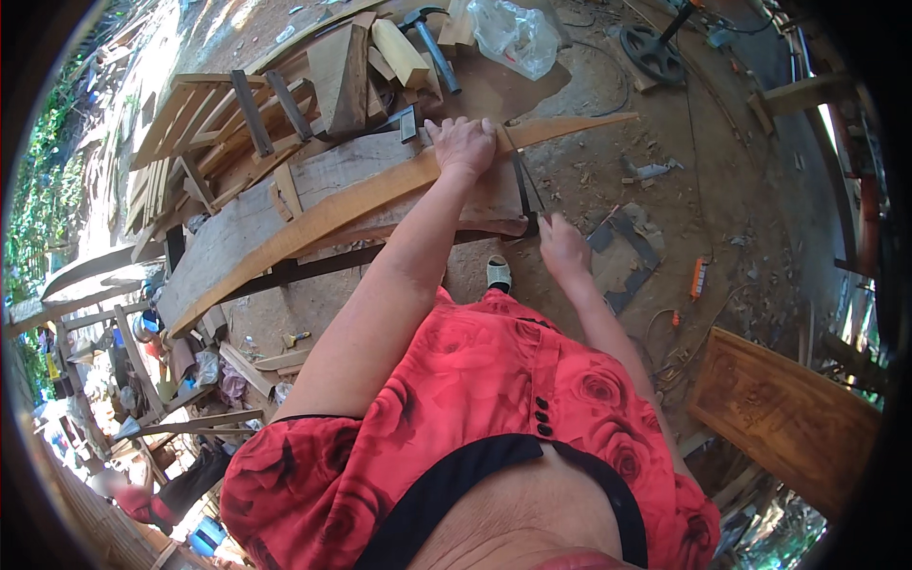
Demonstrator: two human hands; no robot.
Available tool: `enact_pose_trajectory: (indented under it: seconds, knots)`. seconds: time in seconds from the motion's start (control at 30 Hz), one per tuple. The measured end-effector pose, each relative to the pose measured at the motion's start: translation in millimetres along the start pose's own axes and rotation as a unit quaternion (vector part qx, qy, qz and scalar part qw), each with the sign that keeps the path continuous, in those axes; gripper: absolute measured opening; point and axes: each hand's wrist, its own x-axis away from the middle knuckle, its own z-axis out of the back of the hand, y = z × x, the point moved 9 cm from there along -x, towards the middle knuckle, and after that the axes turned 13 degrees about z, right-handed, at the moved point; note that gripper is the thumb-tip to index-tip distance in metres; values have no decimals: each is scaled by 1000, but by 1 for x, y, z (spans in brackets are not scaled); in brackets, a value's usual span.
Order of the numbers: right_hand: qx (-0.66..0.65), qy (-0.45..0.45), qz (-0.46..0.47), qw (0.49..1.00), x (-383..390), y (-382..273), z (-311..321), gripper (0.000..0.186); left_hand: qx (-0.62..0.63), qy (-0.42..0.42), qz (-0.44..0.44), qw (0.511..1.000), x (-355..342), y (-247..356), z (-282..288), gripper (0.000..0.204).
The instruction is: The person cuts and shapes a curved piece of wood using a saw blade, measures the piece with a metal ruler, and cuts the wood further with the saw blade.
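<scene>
A long, pale wooden board point(370, 198) lies slantwise across a grey, worn workbench point(242, 214), and its tapering right end sticks out past the bench. My left hand point(463, 144) presses on this board near the bench's right end, fingers curled over its far edge. Beyond the bench edge, my right hand point(565, 247) is closed around the near end of what looks like a thin handsaw point(529, 176). Its narrow dark blade reaches up to the board, just right of my left hand. The saw's handle is hidden in my fist.
A hammer point(435, 52), wood offcuts point(399, 54) and a clear plastic bag point(515, 38) lie beyond the bench. Slatted wood pieces point(190, 119) are stacked at left. A brown wooden panel point(784, 408) stands at right. Another person point(142, 496) is at the lower left.
</scene>
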Motion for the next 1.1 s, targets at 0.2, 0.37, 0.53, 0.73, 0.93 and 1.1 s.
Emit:
enact_pose_trajectory:
  seconds: [0.2, 0.37, 0.53, 0.73, 0.93, 1.1]
  knots:
    - [8, 32, 42, 999, -68, -25, 0, 33, 0, -1, -5, 1000, 1, 4, -1, 49]
    - [7, 1, -4, 1000, -4, 8, -18, 32, 12, 12, -3, 1000, 4, 0, 1, 49]
    - [3, 16, -9, 1000, -9, 8, -14, 31, -2, 10, -8, 1000, 1, 5, 2, 50]
    - [8, -5, -3, 1000, 10, 5, -6, 32, -14, 8, -4, 1000, 2, 2, -4, 50]
    - [54, -60, -26, 996, 92, 73, -27, 33, -6, 9, -3, 1000, 0, 4, -4, 49]
    - [-54, 66, 67, 994, 13, 2, 32, 34, -40, -10, 5, 999, 1, -1, -4, 48]
